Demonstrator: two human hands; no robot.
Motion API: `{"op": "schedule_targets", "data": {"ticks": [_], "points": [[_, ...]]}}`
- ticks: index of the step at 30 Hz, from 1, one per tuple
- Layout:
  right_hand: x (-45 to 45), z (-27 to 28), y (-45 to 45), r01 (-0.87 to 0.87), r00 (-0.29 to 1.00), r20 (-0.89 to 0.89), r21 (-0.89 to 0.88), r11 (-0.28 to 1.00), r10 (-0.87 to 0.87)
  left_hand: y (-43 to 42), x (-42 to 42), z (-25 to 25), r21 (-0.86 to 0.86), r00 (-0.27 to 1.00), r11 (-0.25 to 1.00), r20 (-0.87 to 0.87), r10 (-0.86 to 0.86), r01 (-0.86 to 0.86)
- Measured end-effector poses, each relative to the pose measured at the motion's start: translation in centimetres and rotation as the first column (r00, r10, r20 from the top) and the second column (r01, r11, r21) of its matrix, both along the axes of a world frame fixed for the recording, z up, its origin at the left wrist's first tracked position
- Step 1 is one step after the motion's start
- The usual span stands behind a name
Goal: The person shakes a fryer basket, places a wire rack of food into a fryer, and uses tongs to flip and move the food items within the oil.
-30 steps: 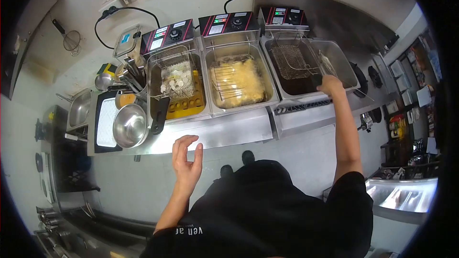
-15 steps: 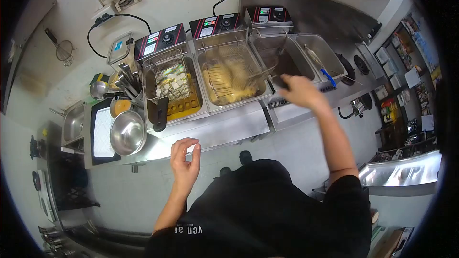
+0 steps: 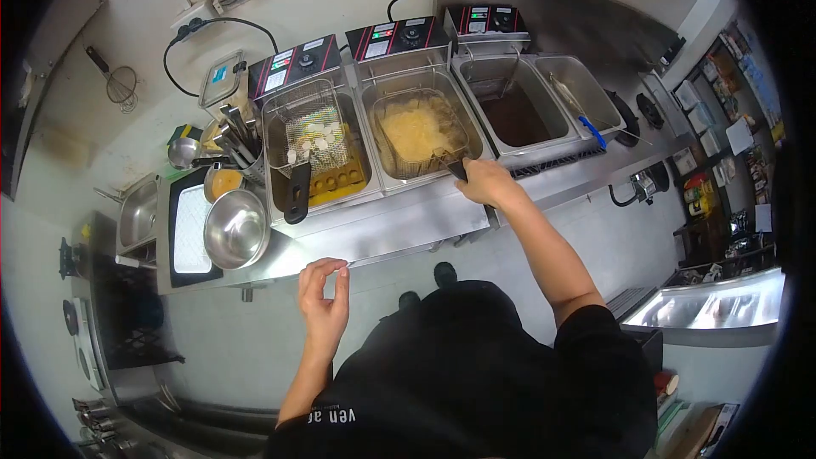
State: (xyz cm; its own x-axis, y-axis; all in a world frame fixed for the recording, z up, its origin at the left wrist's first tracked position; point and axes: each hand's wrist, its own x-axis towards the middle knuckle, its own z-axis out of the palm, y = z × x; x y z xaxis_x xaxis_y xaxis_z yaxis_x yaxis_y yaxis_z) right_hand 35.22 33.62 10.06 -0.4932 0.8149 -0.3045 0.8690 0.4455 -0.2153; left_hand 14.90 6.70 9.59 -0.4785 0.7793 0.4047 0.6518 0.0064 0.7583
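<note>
My right hand [image 3: 486, 183] grips the black handle of a wire fry basket [image 3: 387, 149], which sits in the middle fryer [image 3: 393, 184] amid yellow, foaming food [image 3: 418, 132]. My left hand [image 3: 323, 293] hangs in front of the counter edge, its fingers curled; the thumb and index finger come close together, and a tiny pale thing may be between their tips. In the left fryer, another wire basket [image 3: 285, 110] holds small white pieces [image 3: 321, 144], and its black handle [image 3: 297, 194] points toward me. Dark liquid [image 3: 518, 119] shows in the right fryer.
A steel bowl [image 3: 237, 229] and a white tray [image 3: 192, 229] stand at the left, near a cup of orange liquid [image 3: 226, 181] and a container of utensils [image 3: 242, 140]. Tongs with a blue part [image 3: 592, 133] lie over the far-right pan [image 3: 618, 110]. A sink [image 3: 139, 212] is farther left.
My right hand has carried the basket from the right fryer leftward into the middle fryer. The wire rack seen over the food there is no longer distinct. My left hand has barely moved.
</note>
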Motion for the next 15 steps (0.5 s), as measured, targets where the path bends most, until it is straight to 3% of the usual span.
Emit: {"op": "schedule_targets", "data": {"ticks": [3, 9, 13, 15], "points": [[0.3, 0.5, -0.2, 0.022, 0.999, -0.032, -0.086, 0.996, -0.025, -0.3, -0.2, 0.0, 0.008, 1.0, 1.0, 0.015, 0.01, -0.01], [1.8, -1.1, -0.6, -0.021, 0.988, -0.157, -0.077, 0.997, 0.008, 0.1, 0.1, 0.0, 0.009, 0.999, 1.0, 0.025, -0.028, 0.028], [2.6, -0.6, -0.8, 0.032, 0.988, -0.144, -0.146, 0.989, -0.053, 0.4, 0.6, 0.1, 0.015, 0.995, 0.997, 0.054, -0.079, 0.078], [2.9, 0.4, -1.2, 0.086, 0.966, -0.198, -0.358, 0.93, -0.166, 0.5, 1.0, 0.2, 0.014, 0.993, 0.996, 0.075, -0.09, 0.089]]}}
